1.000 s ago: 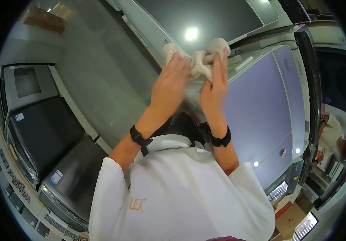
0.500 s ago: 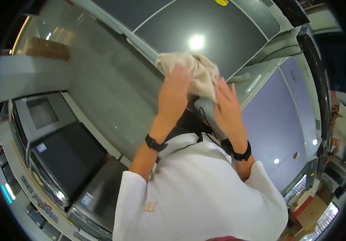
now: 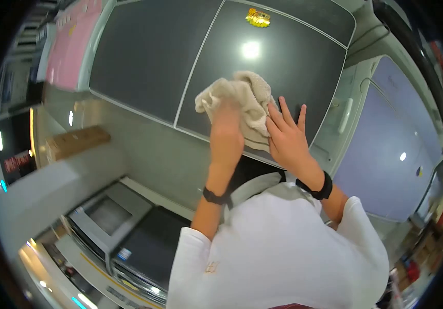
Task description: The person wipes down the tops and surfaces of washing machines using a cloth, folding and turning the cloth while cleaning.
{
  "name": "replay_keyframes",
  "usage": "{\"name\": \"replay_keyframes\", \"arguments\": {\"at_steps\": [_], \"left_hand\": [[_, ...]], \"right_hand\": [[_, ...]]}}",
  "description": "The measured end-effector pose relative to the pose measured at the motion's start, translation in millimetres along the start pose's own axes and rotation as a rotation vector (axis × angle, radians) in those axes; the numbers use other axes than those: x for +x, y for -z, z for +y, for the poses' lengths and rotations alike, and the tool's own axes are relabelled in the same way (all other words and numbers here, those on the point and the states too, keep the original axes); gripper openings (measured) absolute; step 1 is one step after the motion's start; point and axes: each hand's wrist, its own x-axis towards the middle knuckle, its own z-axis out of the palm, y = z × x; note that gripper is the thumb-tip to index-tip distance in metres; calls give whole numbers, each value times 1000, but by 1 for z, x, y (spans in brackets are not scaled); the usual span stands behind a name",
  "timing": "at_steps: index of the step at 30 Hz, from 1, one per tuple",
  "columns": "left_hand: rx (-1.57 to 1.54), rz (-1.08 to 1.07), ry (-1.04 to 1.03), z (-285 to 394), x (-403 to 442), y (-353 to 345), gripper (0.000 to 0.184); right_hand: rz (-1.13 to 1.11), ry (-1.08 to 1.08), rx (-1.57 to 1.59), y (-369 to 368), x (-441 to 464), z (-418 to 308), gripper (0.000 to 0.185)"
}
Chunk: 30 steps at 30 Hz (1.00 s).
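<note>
A crumpled cream cloth (image 3: 252,100) lies against the dark glossy panel (image 3: 293,62) of a large appliance with pale trim. On the cloth's left part rests my left hand (image 3: 226,129), its fingers blurred by motion and partly lost in the folds. My right hand (image 3: 288,134) is at the cloth's right edge, fingers spread, some on the dark panel and some touching the cloth. A yellow-gold sticker (image 3: 258,18) is on the panel above the cloth.
To the right stands a lavender appliance (image 3: 394,134) with a cable near its top. A pink appliance (image 3: 72,51) is at the upper left. Lower left are a cardboard box (image 3: 80,141) on a ledge and dark wrapped appliances (image 3: 152,242).
The view has turned, bringing more of the dark panel and the pink appliance into sight. The cloth, earlier bunched near the panel's edge, is now spread wider on the panel. My right fingers have spread.
</note>
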Motion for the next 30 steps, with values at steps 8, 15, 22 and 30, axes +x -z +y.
{"name": "replay_keyframes", "arguments": {"at_steps": [8, 15, 22, 30], "left_hand": [[36, -194, -162, -2, -12, 18, 46], [-54, -435, -323, -48, 20, 63, 46], [67, -535, -393, -98, 23, 94, 67], [148, -534, -600, -105, 38, 84, 70]], "right_hand": [[8, -180, 25, -9, 13, -20, 47], [216, -526, 107, -39, 13, -85, 51], [363, -668, -78, -73, 19, -142, 49], [432, -687, -287, -79, 37, -108, 54]]}}
